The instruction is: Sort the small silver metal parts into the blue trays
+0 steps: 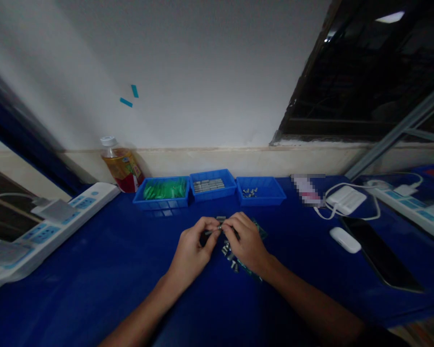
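Observation:
My left hand (193,250) and my right hand (248,243) meet over the blue table, fingers pinched together on a small grey metal part (219,226) between their tips. Under my right hand lies a green circuit board (261,230) with several small metal parts (228,253) beside it. Behind the hands stand three blue trays: one with green boards (162,192), one with grey rectangular parts (211,183), one with small metal pieces (260,189).
A drink bottle (121,166) stands at the wall behind the left tray. White power strips lie at far left (47,226) and far right (412,205). A white charger with cable (345,198), a white earbud case (344,239) and a black phone (381,258) lie to the right.

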Demonstrator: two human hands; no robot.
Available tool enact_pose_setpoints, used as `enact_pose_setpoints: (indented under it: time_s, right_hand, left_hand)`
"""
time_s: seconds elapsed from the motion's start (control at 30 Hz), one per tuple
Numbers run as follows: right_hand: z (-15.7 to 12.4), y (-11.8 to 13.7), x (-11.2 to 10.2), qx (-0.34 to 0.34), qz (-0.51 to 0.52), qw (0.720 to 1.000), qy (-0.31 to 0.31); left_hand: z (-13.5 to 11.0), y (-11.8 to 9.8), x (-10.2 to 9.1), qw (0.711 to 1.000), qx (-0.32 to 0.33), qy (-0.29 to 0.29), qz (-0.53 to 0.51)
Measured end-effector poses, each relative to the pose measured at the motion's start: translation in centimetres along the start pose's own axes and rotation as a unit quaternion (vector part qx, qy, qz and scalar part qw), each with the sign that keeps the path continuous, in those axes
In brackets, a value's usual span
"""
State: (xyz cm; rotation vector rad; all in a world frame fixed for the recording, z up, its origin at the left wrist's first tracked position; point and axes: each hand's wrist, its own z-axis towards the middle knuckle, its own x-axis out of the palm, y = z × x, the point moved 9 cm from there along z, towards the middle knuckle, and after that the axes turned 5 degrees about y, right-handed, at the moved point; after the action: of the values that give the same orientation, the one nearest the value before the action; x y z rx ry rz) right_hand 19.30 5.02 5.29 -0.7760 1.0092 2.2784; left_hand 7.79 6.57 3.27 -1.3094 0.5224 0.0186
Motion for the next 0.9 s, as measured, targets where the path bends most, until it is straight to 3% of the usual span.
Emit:
enact_pose_setpoints:
  time_s: [0.27, 0.4, 0.47, 0.57, 0.63, 0.73, 0.8, 0.9]
  right_hand:
    - [-0.2, 1.0, -0.8, -0.026, 0.051, 0.998, -0.005]
    - [-0.1, 1.2, -0.8, -0.054, 0.038, 0.998, -0.004]
    - [0.2, -0.1, -1.5, -0.048, 0.017, 0.998, -0.024]
    - [0.5, -4.1, -4.0, 0.011, -0.072, 0.993, -0.095]
    - [0.3, -7.6, -6.1, 0.086, -0.160, 0.973, -0.144]
    - [-0.2, -11.5, -8.2, 0.177, -0.258, 0.935, -0.170]
    - [-0.5, -12.6, -8.6, 0.207, -0.290, 0.920, -0.166]
    - [-0.6, -12.4, -8.2, 0.212, -0.294, 0.918, -0.159]
  left_hand:
    - [0.3, 1.2, 0.0, 0.999, -0.019, 0.000, -0.027]
    - [0.3, 0.8, 0.6, 0.999, -0.019, 0.040, -0.014]
    - [0.2, 0.2, 1.1, 0.997, 0.002, 0.066, 0.043]
    - [-0.3, -0.9, 2.3, 0.976, 0.069, 0.115, 0.171]
    - [-0.8, -1.1, 3.3, 0.955, 0.100, 0.147, 0.236]
    - [-1.3, -0.6, 4.0, 0.934, 0.086, 0.172, 0.300]
    - [-1.4, -0.2, 4.1, 0.926, 0.064, 0.178, 0.327]
    - [-1.3, 0.2, 4.1, 0.922, 0.047, 0.180, 0.340]
